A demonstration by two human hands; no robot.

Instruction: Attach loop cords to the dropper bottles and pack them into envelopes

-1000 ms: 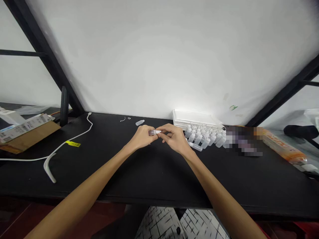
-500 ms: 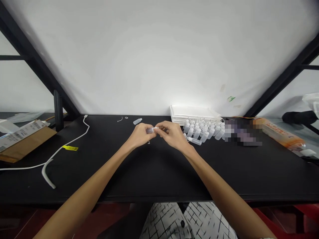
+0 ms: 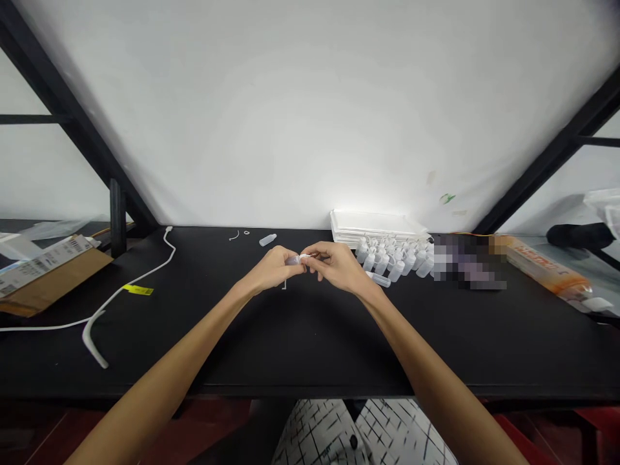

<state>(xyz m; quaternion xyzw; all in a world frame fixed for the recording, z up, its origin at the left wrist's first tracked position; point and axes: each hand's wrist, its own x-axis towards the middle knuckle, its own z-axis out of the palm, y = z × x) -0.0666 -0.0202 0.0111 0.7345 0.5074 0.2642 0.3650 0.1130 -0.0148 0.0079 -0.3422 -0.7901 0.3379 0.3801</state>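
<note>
My left hand (image 3: pixel 275 266) is closed round a small translucent plastic bottle (image 3: pixel 292 260), whose mouth end points right. At that end the fingertips of my right hand (image 3: pixel 329 263) pinch a small white cap (image 3: pixel 303 256), which touches the bottle or lies very close to it; my fingers partly hide the join. Below my left hand a thin white strip (image 3: pixel 285 285) shows. Beyond it a loose translucent bottle (image 3: pixel 267 239) lies on its side. To the right of my right hand stand several small capped bottles (image 3: pixel 397 270) in a cluster, with one lying down (image 3: pixel 379 279) in front.
Behind the bottles is a stack of white sheets or trays (image 3: pixel 372 223). A white cable (image 3: pixel 126 279) with a yellow tag (image 3: pixel 139 290) and a cardboard box (image 3: pixel 53 271) are on the left. An orange-and-clear package (image 3: pixel 552 266) lies right. Small white pieces (image 3: pixel 234 236) lie at the back.
The view has tilted slightly. My right fingers have shifted their grip on the white cap at the bottle's mouth, and the thin white strip below my left hand shows more. Both hands remain together.
</note>
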